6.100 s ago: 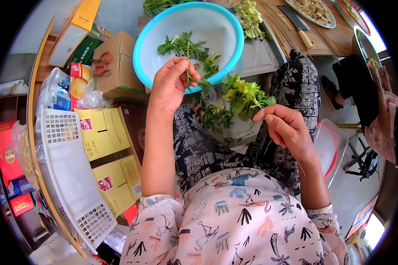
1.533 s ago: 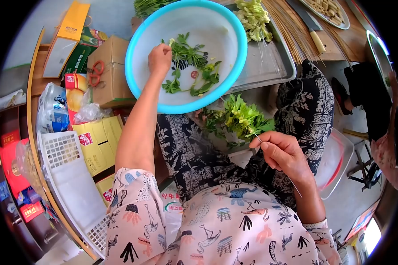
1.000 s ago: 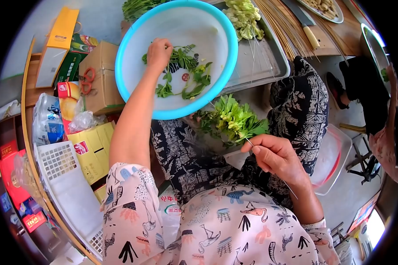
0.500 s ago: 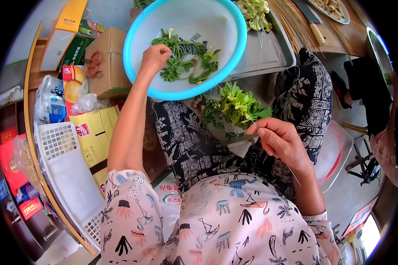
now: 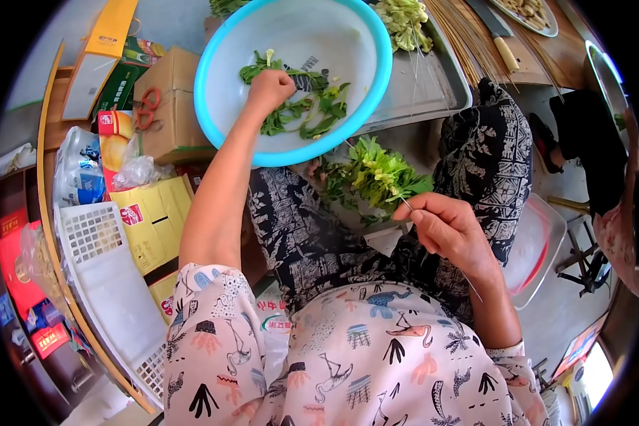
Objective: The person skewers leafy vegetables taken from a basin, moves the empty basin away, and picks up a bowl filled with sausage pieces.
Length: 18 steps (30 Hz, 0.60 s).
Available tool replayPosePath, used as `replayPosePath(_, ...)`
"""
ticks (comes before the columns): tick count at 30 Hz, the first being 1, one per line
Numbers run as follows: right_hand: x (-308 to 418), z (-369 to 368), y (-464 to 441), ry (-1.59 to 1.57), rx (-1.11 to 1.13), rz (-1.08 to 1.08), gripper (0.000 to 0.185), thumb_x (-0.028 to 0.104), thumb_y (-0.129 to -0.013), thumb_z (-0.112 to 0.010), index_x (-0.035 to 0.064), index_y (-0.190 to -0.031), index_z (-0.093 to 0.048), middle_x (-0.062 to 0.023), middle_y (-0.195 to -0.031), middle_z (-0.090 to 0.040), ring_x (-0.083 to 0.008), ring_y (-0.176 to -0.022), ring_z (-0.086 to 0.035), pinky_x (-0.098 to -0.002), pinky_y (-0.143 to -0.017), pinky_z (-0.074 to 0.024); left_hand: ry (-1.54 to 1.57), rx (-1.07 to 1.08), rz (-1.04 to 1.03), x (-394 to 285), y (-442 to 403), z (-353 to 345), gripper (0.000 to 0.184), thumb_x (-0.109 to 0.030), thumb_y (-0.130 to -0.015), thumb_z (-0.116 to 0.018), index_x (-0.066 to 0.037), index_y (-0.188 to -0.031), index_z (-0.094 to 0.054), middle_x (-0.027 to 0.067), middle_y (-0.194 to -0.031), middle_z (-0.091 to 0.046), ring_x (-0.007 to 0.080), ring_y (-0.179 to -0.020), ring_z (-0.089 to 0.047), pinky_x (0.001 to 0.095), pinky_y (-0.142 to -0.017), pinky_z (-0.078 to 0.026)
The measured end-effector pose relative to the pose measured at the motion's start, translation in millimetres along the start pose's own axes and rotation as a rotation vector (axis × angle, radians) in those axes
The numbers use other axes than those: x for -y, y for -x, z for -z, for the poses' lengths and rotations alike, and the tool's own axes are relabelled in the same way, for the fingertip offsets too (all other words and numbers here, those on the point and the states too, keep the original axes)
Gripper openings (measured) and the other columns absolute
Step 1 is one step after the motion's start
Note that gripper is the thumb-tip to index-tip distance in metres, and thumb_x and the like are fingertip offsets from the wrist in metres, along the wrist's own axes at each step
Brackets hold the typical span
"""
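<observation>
My left hand reaches into a white basin with a light-blue rim. Its fingers are curled together down among loose leafy greens; what they pinch is hidden. In my right hand, a thin skewer is gripped between thumb and fingers. Bunched green leaves are threaded on the skewer's far part, above my lap. Darker leaves lie close beside and below that bunch.
Behind the basin's right side is a metal tray with pale vegetable florets. Thin sticks and a knife lie on a board. Boxes and orange-handled scissors stand left. Another person's dark-clothed leg is at right.
My left hand has moved slightly right and down, deeper among the greens in the basin. My right hand and the skewer stay almost where they were. The view has shifted slightly.
</observation>
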State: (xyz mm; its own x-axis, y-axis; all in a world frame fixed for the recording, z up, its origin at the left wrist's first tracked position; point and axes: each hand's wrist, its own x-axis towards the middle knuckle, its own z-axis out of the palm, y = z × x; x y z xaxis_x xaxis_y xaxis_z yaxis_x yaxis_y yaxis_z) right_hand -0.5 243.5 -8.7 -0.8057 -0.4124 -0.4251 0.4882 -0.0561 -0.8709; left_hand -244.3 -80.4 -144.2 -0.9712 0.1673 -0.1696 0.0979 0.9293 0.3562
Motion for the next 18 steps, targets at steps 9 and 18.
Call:
replayPosePath(9, -0.6, -6.3, 2.8, 0.062, 0.006, 0.032, 0.019, 0.012, -0.094, -0.048, -0.0016, -0.097, -0.062, 0.0053, -0.056, -0.042, -0.0022, -0.049, -0.036, -0.0182, -0.045, -0.0289, 1.264, -0.091, -0.071, -41.3, 79.0, 87.2, 0.008, -0.015, -0.086, -0.062, -0.011, -0.092, -0.060, 0.0038, -0.100, -0.067, 0.0080, -0.092, -0.057, 0.0258, -0.069, -0.044)
replayPosePath(18, -1.8, -9.8, 7.1, 0.098, -0.013, 0.042, 0.020, 0.012, -0.094, -0.047, -0.0016, -0.096, -0.061, 0.0055, -0.055, -0.041, -0.0015, -0.048, -0.035, -0.0180, -0.044, -0.0277, 0.928, -0.345, 0.002, -27.1, 89.4, 80.6, 0.010, -0.014, -0.084, -0.063, -0.007, -0.091, -0.061, 0.0057, -0.093, -0.066, 0.0144, -0.085, -0.062, 0.0279, -0.065, -0.047)
